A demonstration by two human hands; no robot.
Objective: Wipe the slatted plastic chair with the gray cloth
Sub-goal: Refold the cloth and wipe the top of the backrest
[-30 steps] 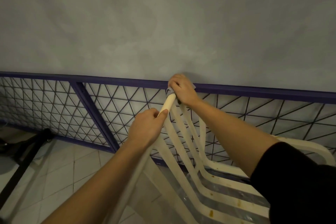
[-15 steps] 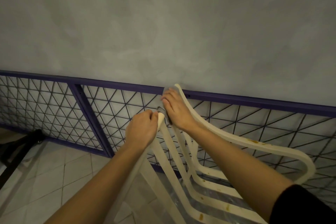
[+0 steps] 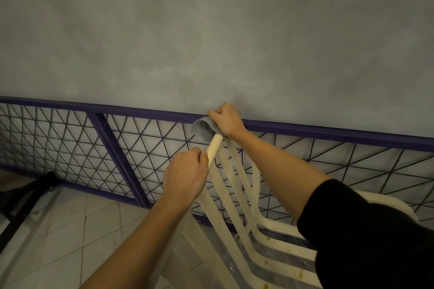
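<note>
Chair: cream plastic with long narrow slats. It stands tilted, its top edge raised to the level of the grille's upper rail. The slats fan down from that edge and bend to the right into the seat at lower right. Brown spots lie on the seat slats, and the gaps between those slats look gray and glossy.

Cloth: gray and bunched. It is wrapped over the top end of the chair's edge, with a loose fold sticking out to the left of the right hand.

Right hand: fingers curled tight around the cloth, clamping it on the chair's top end. It sits directly in front of the purple rail. The forearm runs down to a black sleeve at lower right.

Left hand: just below the cloth, fingers and thumb closed round the chair's edge. A short bare stretch of cream plastic shows between the two hands.

Grille: a purple frame with a dark wire lattice of triangles. It runs across the whole view close behind the chair, with one slanting post left of centre.

Wall: plain, mottled gray, above and behind the grille.

Floor: pale tiles, open to the left of the chair.

Dark object: black, at the far left edge on the floor. Its kind cannot be told.
</note>
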